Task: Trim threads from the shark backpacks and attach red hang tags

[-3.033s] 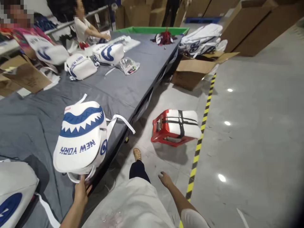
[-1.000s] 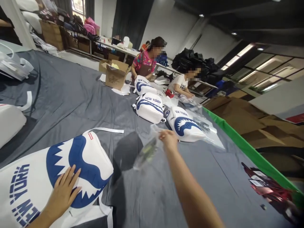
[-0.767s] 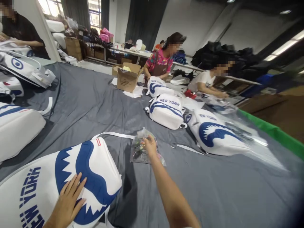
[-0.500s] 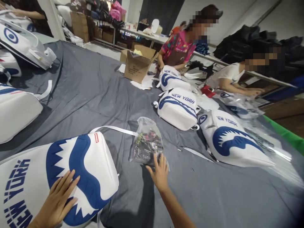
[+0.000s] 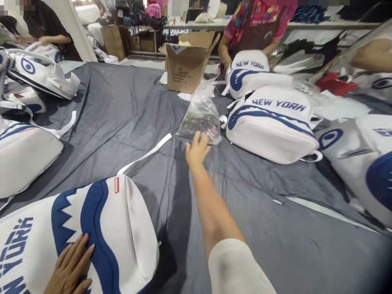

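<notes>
Two hands in view, both yours. Your right hand [image 5: 197,149] reaches forward with fingers spread, tips touching the near edge of the clear plastic bag [image 5: 200,118]; nothing is gripped. That bag lies on the grey table cover [image 5: 128,106], between the cardboard box [image 5: 186,65] and your arm, with small dark items inside, too blurred to identify. Your left hand [image 5: 70,267] lies flat and open on the near white backpack [image 5: 92,228] with blue shark-mouth print. Judged progress: bag reached, not yet held; near backpack merely steadied. More white backpacks [image 5: 272,122] lie just beyond, by a co-worker [image 5: 254,24].
</notes>
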The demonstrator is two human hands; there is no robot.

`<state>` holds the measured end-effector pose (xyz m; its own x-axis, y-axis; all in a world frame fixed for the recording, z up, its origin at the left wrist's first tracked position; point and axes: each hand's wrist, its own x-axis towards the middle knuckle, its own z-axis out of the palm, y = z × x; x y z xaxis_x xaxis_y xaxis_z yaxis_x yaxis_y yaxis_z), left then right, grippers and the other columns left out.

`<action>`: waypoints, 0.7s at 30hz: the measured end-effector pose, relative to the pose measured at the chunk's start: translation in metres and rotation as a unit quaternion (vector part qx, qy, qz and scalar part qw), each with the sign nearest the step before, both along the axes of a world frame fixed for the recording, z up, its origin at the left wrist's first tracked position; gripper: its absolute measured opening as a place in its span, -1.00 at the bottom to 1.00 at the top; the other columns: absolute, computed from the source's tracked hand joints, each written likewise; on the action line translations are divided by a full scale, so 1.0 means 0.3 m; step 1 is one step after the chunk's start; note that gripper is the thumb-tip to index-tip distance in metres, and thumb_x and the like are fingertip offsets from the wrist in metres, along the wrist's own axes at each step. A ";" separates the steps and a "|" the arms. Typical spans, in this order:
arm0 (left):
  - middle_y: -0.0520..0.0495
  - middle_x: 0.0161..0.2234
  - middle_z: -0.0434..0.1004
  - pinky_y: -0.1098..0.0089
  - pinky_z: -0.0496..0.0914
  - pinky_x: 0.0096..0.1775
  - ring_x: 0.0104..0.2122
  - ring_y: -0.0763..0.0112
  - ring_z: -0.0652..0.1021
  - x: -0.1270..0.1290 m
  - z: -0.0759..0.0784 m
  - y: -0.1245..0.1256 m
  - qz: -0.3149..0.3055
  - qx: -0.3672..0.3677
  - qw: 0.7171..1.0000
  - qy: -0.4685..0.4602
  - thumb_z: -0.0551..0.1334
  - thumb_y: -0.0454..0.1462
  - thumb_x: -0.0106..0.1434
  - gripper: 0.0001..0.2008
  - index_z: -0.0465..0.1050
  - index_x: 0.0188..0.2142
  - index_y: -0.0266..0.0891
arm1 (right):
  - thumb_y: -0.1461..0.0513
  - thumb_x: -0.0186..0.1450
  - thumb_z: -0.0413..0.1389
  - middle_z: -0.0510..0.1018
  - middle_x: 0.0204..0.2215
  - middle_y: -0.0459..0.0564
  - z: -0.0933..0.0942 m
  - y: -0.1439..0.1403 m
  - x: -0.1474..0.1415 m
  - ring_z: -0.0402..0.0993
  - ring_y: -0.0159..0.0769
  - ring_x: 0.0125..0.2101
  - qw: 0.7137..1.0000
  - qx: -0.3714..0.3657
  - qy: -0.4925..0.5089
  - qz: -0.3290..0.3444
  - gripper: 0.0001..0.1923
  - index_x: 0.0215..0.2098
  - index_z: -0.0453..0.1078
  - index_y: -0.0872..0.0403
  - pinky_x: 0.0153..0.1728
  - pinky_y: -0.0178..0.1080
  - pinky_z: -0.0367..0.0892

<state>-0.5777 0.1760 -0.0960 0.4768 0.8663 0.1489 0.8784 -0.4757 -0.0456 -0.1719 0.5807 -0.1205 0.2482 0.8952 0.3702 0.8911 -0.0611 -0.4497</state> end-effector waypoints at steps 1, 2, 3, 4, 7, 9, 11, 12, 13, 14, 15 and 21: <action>-0.24 0.42 -0.18 0.15 -0.15 0.32 0.39 0.08 -0.02 0.004 0.005 0.002 0.001 0.000 1.000 -0.002 0.13 -0.12 0.23 -0.18 -0.15 0.42 -0.21 | 0.19 0.38 -0.02 -0.04 0.36 0.42 -0.002 -0.034 -0.038 -0.12 0.20 0.34 0.998 -0.002 -0.007 0.067 -0.36 0.38 0.02 0.18 0.18 0.32 -0.04; -0.25 0.42 -0.19 0.15 -0.17 0.32 0.39 0.08 -0.04 0.007 0.008 0.004 0.002 0.001 1.000 -0.003 0.12 -0.13 0.23 -0.18 -0.15 0.42 -0.22 | 0.21 0.39 -0.04 -0.02 0.36 0.39 -0.014 -0.093 -0.068 -0.09 0.15 0.34 0.990 -0.008 -0.025 0.137 -0.40 0.37 0.05 0.17 0.20 0.27 -0.02; -0.26 0.42 -0.20 0.16 -0.18 0.32 0.39 0.08 -0.05 0.010 0.009 0.007 0.001 0.000 1.000 -0.004 0.12 -0.13 0.24 -0.18 -0.15 0.42 -0.23 | 0.23 0.39 -0.05 -0.01 0.37 0.35 -0.034 -0.170 -0.085 -0.08 0.10 0.34 0.979 -0.013 -0.049 0.197 -0.43 0.35 0.09 0.15 0.23 0.23 -0.05; -0.27 0.42 -0.20 0.16 -0.18 0.32 0.39 0.08 -0.06 0.013 0.009 0.011 0.000 -0.002 1.000 -0.006 0.12 -0.14 0.24 -0.19 -0.15 0.42 -0.24 | 0.25 0.39 -0.05 0.03 0.37 0.31 -0.060 -0.256 -0.085 -0.06 0.06 0.35 0.967 -0.022 -0.070 0.244 -0.46 0.33 0.14 0.13 0.25 0.19 -0.07; -0.26 0.43 -0.24 0.11 -0.15 0.31 0.39 0.05 -0.06 0.016 0.008 0.027 -0.001 -0.008 1.000 -0.028 0.10 -0.15 0.28 -0.21 -0.19 0.42 -0.22 | 0.28 0.39 -0.08 0.19 0.31 0.27 -0.135 -0.532 0.014 0.07 -0.02 0.31 0.963 -0.068 -0.076 0.250 -0.54 0.24 0.27 0.13 0.25 0.13 -0.01; -0.25 0.43 -0.29 0.01 -0.08 0.29 0.39 -0.01 -0.06 0.017 0.010 0.034 0.011 -0.011 0.999 -0.051 0.05 -0.17 0.32 -0.24 -0.25 0.43 -0.19 | 0.27 0.40 -0.11 0.24 0.28 0.28 -0.155 -0.721 0.131 0.12 -0.04 0.29 0.979 -0.093 -0.046 0.175 -0.56 0.20 0.30 0.14 0.24 0.11 0.01; -0.30 0.43 -0.31 -0.11 -0.03 0.25 0.38 -0.11 -0.07 0.019 0.015 0.038 0.029 -0.019 0.997 -0.066 0.01 -0.18 0.36 -0.27 -0.27 0.43 -0.22 | 0.25 0.40 -0.11 0.24 0.28 0.27 -0.148 -0.922 0.257 0.12 -0.08 0.29 0.991 -0.105 -0.016 0.081 -0.57 0.19 0.31 0.14 0.26 0.10 -0.01; -0.34 0.43 -0.30 -0.15 -0.02 0.24 0.38 -0.16 -0.07 0.018 0.018 0.039 0.037 -0.024 0.997 -0.068 0.00 -0.16 0.37 -0.28 -0.27 0.43 -0.25 | 0.25 0.39 -0.11 0.24 0.28 0.27 -0.137 -1.031 0.315 0.11 -0.09 0.29 0.994 -0.106 -0.002 0.023 -0.57 0.18 0.31 0.14 0.26 0.10 -0.02; -0.38 0.42 -0.29 -0.19 -0.02 0.23 0.38 -0.19 -0.07 0.016 0.022 0.042 0.039 -0.027 0.996 -0.070 0.00 -0.15 0.38 -0.29 -0.25 0.42 -0.28 | 0.24 0.39 -0.10 0.23 0.28 0.26 -0.124 -1.144 0.366 0.10 -0.10 0.29 0.994 -0.103 0.010 -0.043 -0.57 0.18 0.30 0.14 0.26 0.09 -0.03; -0.41 0.41 -0.27 -0.22 -0.03 0.23 0.37 -0.21 -0.07 0.011 0.025 0.047 0.034 -0.029 0.996 -0.072 -0.01 -0.13 0.39 -0.29 -0.23 0.42 -0.31 | 0.23 0.38 -0.10 0.21 0.29 0.26 -0.108 -1.264 0.408 0.08 -0.10 0.30 0.988 -0.095 0.023 -0.119 -0.56 0.19 0.29 0.13 0.26 0.09 -0.02; -0.43 0.41 -0.26 -0.24 -0.04 0.22 0.37 -0.23 -0.07 0.005 0.028 0.054 0.024 -0.027 0.996 -0.075 -0.01 -0.12 0.39 -0.29 -0.22 0.42 -0.34 | 0.23 0.37 -0.09 0.19 0.30 0.27 -0.094 -1.388 0.439 0.06 -0.10 0.31 0.975 -0.081 0.036 -0.201 -0.55 0.20 0.26 0.14 0.26 0.09 -0.01; -0.54 0.37 -0.15 -0.33 0.06 0.15 0.31 -0.39 0.04 0.009 0.036 0.119 -0.002 -0.009 0.995 -0.099 0.00 -0.07 0.38 -0.26 -0.18 0.40 -0.40 | 0.28 0.34 -0.23 0.17 0.28 0.31 -0.107 -2.151 0.305 0.09 -0.16 0.28 0.773 -0.039 0.192 -0.603 -0.43 0.30 0.03 0.30 0.26 -0.04 0.02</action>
